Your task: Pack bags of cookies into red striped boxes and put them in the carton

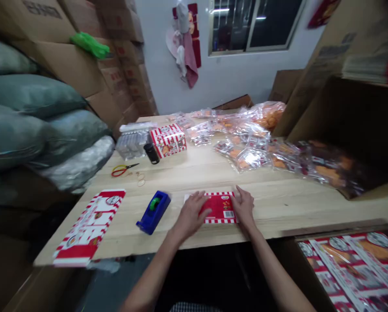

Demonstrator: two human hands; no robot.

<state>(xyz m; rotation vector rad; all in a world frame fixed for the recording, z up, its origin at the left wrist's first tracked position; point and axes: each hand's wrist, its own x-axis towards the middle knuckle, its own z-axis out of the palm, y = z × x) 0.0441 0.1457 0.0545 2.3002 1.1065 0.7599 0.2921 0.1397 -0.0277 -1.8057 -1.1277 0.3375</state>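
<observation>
A small red carton (217, 209) with striped red and white edges and a barcode lies on the table in front of me. My left hand (193, 212) rests over its left end with the fingers apart. At the right end, my right hand (244, 205) holds the carton's edge between thumb and fingers; some of these fingers are blurred. To the left of my left hand stands a blue tape dispenser (154, 211) with a green roll in it. Farther left, flat red and white printed cartons (92, 225) lie stacked at the table's edge.
Scissors (124, 169) with red and yellow handles lie near a black cylinder (151, 153) and an upright printed box (169, 141). Clear packets (246, 158) with orange contents spread across the back right, beside a large open cardboard box (353, 130). More printed cartons (350, 264) fill the lower right.
</observation>
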